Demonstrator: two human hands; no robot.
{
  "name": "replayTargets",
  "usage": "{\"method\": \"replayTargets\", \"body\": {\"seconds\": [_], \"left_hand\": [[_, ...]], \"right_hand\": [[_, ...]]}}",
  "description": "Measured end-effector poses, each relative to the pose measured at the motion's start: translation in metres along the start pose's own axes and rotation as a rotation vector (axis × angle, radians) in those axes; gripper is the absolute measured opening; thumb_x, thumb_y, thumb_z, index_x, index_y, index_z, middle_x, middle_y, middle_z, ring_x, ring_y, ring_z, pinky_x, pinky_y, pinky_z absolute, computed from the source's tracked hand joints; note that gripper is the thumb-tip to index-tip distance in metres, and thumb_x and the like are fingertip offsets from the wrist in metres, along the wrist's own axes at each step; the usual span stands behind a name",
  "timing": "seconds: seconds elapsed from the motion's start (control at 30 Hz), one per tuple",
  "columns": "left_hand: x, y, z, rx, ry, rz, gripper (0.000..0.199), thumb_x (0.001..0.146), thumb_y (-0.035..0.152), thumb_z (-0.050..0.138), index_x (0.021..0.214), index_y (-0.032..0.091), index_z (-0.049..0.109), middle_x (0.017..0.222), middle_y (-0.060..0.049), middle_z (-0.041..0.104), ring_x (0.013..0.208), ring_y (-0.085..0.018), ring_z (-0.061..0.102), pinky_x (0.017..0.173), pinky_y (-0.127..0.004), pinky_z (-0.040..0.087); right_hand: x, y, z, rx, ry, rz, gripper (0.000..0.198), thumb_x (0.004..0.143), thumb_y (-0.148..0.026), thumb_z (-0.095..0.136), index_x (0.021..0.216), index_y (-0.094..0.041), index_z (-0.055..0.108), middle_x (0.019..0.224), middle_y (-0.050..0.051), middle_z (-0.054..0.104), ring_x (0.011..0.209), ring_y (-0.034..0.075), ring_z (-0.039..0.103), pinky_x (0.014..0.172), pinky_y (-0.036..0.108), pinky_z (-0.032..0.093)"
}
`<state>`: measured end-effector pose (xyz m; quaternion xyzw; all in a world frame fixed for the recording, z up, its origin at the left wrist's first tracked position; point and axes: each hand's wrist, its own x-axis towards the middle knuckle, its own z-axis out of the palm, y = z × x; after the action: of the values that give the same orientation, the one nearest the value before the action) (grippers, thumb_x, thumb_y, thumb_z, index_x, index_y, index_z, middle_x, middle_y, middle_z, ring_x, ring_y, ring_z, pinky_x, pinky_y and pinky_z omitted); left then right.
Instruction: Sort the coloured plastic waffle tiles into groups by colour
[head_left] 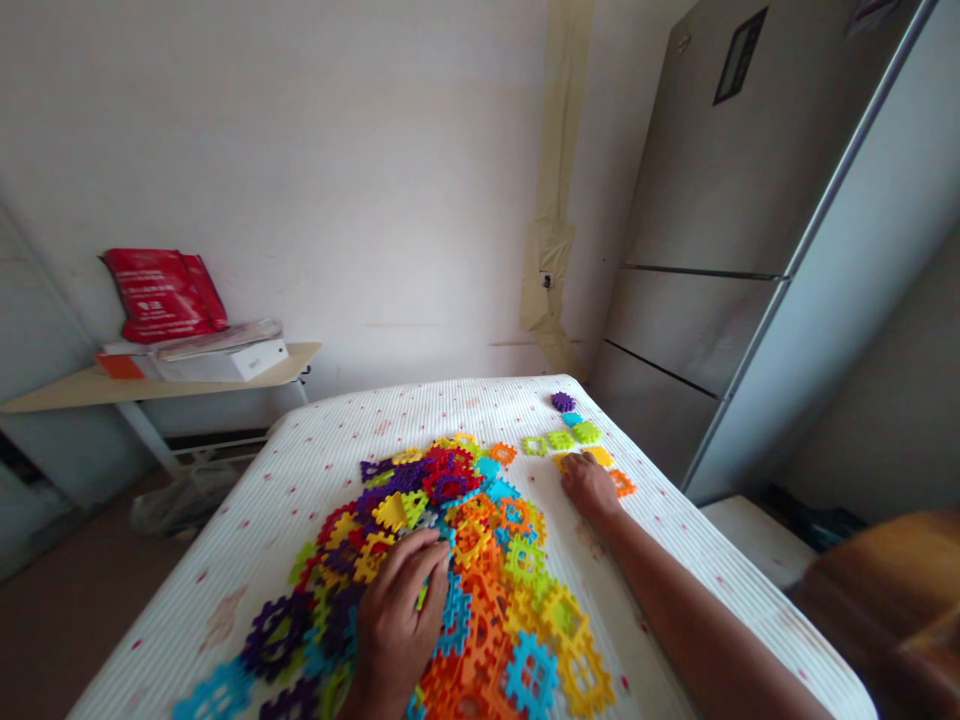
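Plastic pieces (480,630) heaped, left hand (399,612) curled over them, right hand (590,488) at yellow piece (558,461), grips unclear

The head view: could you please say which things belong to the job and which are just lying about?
Probably the job's:
heap of toothed plastic pieces, under left hand
yellow pieces, by right hand

Probably lying about:
red printed bag
white box

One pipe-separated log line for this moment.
left hand: over piece pile, grip unclear | right hand: at yellow piece, grip unclear | beyond right hand: green pieces
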<state>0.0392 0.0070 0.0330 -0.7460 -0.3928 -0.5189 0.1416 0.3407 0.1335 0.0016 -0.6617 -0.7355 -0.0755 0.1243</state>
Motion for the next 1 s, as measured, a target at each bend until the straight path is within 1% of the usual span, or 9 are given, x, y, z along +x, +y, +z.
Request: {"method": "replayTargets", "body": {"seconds": [0.1,0.17,0.53,1.0], "left_hand": [[0.0009,0.0004,-0.0004,-0.006,0.001,-0.004,0.017,0.08,0.006,0.057,0.093,0.016,0.063,0.093,-0.007,0.065,0.088,-0.014,0.063,0.082,-0.024,0.05],[0.0018,0.0005,-0.0004,-0.012,0.001,-0.006,0.017,0.08,0.006,0.057,0.093,0.016,0.063,0.093,-0.008,0.065,0.088,-0.014,0.063,0.082,-0.023,0.05],[0.0021,0.0011,-0.0012,0.002,0.006,-0.017,0.017,0.081,0.008,0.056,0.092,0.019,0.063,0.092,-0.006,0.067,0.086,-0.015,0.065,0.078,-0.026,0.053],[0.0003,-0.0024,-0.0026,0.018,-0.007,-0.048,0.015,0.081,0.01,0.057,0.091,0.019,0.063,0.091,-0.006,0.066,0.085,-0.015,0.065,0.078,-0.026,0.052]], "right_hand": [[0.0007,0.0011,0.0017,-0.012,0.005,0.032,0.018,0.082,-0.012,0.045,0.086,-0.014,0.063,0.093,0.012,0.066,0.095,0.024,0.054,0.076,0.03,0.041],[0.0013,0.0016,0.0025,-0.02,0.004,0.049,0.017,0.083,-0.014,0.046,0.086,-0.013,0.063,0.094,0.012,0.065,0.095,0.024,0.053,0.075,0.029,0.04],[-0.0001,-0.0005,0.0025,-0.037,0.002,0.063,0.016,0.085,-0.017,0.046,0.087,-0.014,0.062,0.095,0.011,0.064,0.096,0.023,0.052,0.077,0.029,0.038],[-0.0025,-0.0031,0.0028,-0.069,0.012,0.073,0.02,0.088,-0.021,0.044,0.09,-0.015,0.063,0.096,0.009,0.064,0.095,0.022,0.051,0.076,0.029,0.036]]}}
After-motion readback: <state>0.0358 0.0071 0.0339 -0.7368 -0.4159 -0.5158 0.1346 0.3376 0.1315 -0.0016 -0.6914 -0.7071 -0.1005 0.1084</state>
